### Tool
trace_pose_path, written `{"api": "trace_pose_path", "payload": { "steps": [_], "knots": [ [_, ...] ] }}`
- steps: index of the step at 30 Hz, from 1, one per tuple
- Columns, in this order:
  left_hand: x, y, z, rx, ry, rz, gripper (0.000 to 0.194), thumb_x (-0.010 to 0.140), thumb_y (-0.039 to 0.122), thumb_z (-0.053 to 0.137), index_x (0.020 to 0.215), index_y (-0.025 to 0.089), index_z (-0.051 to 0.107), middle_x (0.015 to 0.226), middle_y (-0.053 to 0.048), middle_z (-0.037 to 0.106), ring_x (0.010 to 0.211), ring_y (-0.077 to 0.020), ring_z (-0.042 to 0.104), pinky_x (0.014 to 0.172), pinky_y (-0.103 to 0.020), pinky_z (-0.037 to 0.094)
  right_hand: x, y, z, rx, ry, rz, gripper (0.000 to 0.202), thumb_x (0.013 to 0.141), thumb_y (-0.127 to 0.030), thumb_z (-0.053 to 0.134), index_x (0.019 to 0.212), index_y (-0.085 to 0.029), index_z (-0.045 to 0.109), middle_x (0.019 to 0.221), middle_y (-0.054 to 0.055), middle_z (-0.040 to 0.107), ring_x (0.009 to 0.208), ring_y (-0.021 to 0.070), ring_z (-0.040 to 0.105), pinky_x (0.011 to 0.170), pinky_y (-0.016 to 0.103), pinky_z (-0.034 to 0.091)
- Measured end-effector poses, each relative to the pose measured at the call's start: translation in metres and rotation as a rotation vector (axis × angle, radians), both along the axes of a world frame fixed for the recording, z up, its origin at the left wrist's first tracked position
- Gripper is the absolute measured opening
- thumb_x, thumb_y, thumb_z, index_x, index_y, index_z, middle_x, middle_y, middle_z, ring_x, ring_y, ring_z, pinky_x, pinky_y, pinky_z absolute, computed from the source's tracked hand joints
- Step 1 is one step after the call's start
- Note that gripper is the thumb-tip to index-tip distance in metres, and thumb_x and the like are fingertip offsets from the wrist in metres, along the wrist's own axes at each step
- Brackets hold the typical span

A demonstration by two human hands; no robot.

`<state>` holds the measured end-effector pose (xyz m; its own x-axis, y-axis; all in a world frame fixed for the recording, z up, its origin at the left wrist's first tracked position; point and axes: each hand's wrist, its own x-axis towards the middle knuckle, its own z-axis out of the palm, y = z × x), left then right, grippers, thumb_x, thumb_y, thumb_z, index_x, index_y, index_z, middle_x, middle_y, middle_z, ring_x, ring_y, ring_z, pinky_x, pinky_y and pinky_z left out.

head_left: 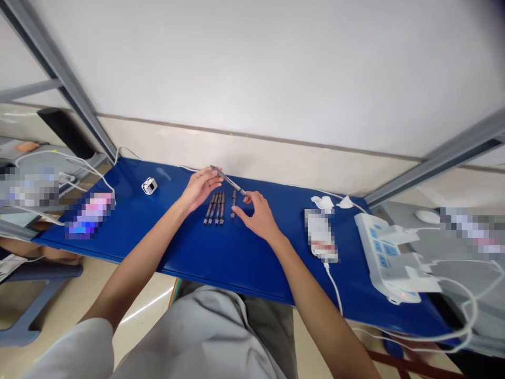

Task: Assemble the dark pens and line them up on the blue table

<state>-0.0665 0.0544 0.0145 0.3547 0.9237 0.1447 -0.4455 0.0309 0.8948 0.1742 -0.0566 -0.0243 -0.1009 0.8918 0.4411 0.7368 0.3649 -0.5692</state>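
A slim grey pen is held at a slant above the blue table. My left hand pinches its upper end between thumb and fingers. At the lower end are the curled fingers of my right hand, gripping it there; the exact contact is partly hidden. Below, close to my right thumb, another dark pen-like piece lies on the table. Several dark pens lie side by side in a row, just right of my left hand and below it.
A small white device and a blurred phone lie on the left. Toward the right are crumpled tissues, another blurred phone on a white cable and a white power strip with chargers. A pale wall borders the back.
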Motion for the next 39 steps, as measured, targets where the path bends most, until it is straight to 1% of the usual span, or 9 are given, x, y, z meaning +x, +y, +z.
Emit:
{"api": "trace_pose_path", "payload": {
  "steps": [4, 8, 12, 14, 16, 21, 24, 28, 39],
  "knots": [
    [0.013, -0.014, -0.01, 0.009, 0.0, -0.064, 0.031, 0.083, 0.038, 0.098, 0.101, 0.018, 0.082, 0.111, -0.007, 0.084, 0.096, -0.0164, 0.08, 0.094, -0.03, 0.062, 0.001, 0.001, -0.003, -0.004, 0.185, 0.002, 0.056, 0.107, -0.066, 0.07, 0.146, -0.028, 0.058, 0.114, 0.01, 0.076, 0.103, 0.0316, 0.073, 0.097, 0.048, 0.057],
    [0.025, -0.026, -0.019, 0.066, 0.071, -0.1, 0.036, 0.085, 0.045, 0.098, 0.093, 0.017, 0.078, 0.115, -0.01, 0.085, 0.102, -0.02, 0.08, 0.093, -0.032, 0.062, 0.001, 0.001, -0.003, 0.007, 0.149, 0.038, 0.042, 0.116, -0.062, 0.054, 0.13, -0.024, 0.067, 0.097, 0.007, 0.075, 0.081, 0.0257, 0.07, 0.081, 0.039, 0.053],
    [0.031, -0.034, -0.018, 0.118, 0.029, -0.199, 0.043, 0.091, 0.051, 0.094, 0.119, 0.021, 0.082, 0.135, -0.015, 0.083, 0.132, -0.0317, 0.077, 0.113, -0.046, 0.06, -0.001, -0.001, -0.002, 0.005, 0.093, 0.042, 0.043, 0.12, -0.059, 0.043, 0.122, -0.024, 0.068, 0.086, 0.004, 0.072, 0.071, 0.0228, 0.066, 0.072, 0.035, 0.047],
    [0.032, -0.035, -0.016, 0.124, -0.001, -0.239, 0.048, 0.093, 0.052, 0.092, 0.129, 0.022, 0.082, 0.141, -0.016, 0.081, 0.139, -0.0346, 0.074, 0.121, -0.051, 0.057, -0.001, -0.002, -0.001, -0.005, 0.083, 0.037, 0.043, 0.121, -0.059, 0.043, 0.12, -0.024, 0.067, 0.083, 0.003, 0.07, 0.067, 0.0217, 0.064, 0.07, 0.034, 0.044],
    [0.032, -0.035, -0.016, 0.126, 0.002, -0.245, 0.046, 0.094, 0.053, 0.091, 0.127, 0.022, 0.084, 0.139, -0.016, 0.081, 0.136, -0.0342, 0.076, 0.121, -0.051, 0.058, -0.001, -0.002, -0.002, -0.005, 0.071, 0.031, 0.042, 0.12, -0.059, 0.044, 0.119, -0.024, 0.067, 0.081, 0.002, 0.07, 0.066, 0.0213, 0.064, 0.069, 0.033, 0.043],
    [0.033, -0.035, -0.022, 0.143, 0.052, -0.155, 0.042, 0.093, 0.053, 0.092, 0.117, 0.02, 0.085, 0.127, -0.015, 0.085, 0.117, -0.0277, 0.082, 0.104, -0.04, 0.065, -0.001, 0.0, -0.006, -0.005, 0.066, 0.038, 0.043, 0.121, -0.057, 0.041, 0.118, -0.024, 0.068, 0.091, 0.007, 0.078, 0.071, 0.0229, 0.07, 0.071, 0.033, 0.045],
    [0.033, -0.035, -0.024, 0.163, 0.073, -0.115, 0.043, 0.092, 0.054, 0.092, 0.114, 0.018, 0.085, 0.123, -0.015, 0.086, 0.11, -0.0261, 0.083, 0.1, -0.039, 0.066, -0.002, 0.001, -0.008, -0.01, 0.074, 0.034, 0.043, 0.12, -0.057, 0.042, 0.118, -0.024, 0.069, 0.094, 0.008, 0.08, 0.071, 0.0231, 0.07, 0.071, 0.033, 0.045],
    [0.034, -0.036, -0.022, 0.179, 0.087, -0.075, 0.044, 0.091, 0.055, 0.092, 0.113, 0.018, 0.085, 0.12, -0.015, 0.087, 0.107, -0.0262, 0.084, 0.097, -0.038, 0.066, -0.002, 0.001, -0.008, -0.006, 0.075, 0.028, 0.045, 0.12, -0.058, 0.042, 0.117, -0.024, 0.07, 0.087, 0.006, 0.076, 0.065, 0.0216, 0.066, 0.068, 0.033, 0.043],
    [0.033, -0.038, -0.021, 0.191, 0.12, -0.042, 0.045, 0.089, 0.057, 0.093, 0.112, 0.018, 0.085, 0.118, -0.015, 0.087, 0.107, -0.0281, 0.084, 0.094, -0.04, 0.066, -0.002, 0.001, -0.009, -0.001, 0.084, 0.029, 0.046, 0.12, -0.059, 0.042, 0.115, -0.024, 0.072, 0.087, 0.006, 0.077, 0.064, 0.0209, 0.065, 0.068, 0.032, 0.044]
  ]
}}
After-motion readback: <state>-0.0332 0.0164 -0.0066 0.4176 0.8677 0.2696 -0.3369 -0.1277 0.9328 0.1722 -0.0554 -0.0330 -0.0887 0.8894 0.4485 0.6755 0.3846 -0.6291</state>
